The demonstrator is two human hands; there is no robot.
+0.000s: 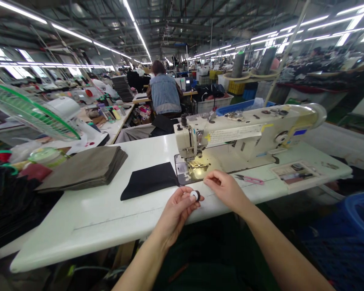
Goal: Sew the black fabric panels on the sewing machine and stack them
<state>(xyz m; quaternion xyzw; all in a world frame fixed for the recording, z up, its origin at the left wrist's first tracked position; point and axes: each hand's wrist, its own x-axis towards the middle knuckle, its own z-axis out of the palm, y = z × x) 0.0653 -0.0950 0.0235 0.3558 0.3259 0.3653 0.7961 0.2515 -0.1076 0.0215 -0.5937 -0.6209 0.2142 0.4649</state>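
Note:
Between the thumb and fingers of my left hand (pixel 180 206) is a small round bobbin (pixel 195 195) with a pale face and dark rim, just over the table's front edge. My right hand (pixel 223 186) is raised beside it to the right, thumb and forefinger pinched together; whatever they hold is too small to make out. Behind both hands stands a cream sewing machine (pixel 236 133), its lamp lighting the needle plate (pixel 197 171). A folded black cloth piece (pixel 150 180) lies flat left of the plate. Pink-handled snips (pixel 250 180) rest right of my right hand.
A stack of grey-brown fabric (pixel 85 167) sits at the table's left, near a green-rimmed fan (pixel 33 109). A small tray (pixel 297 173) with tools is at the right. A blue basket (pixel 346 238) stands low right. A person in a denim vest (pixel 164 93) sits ahead.

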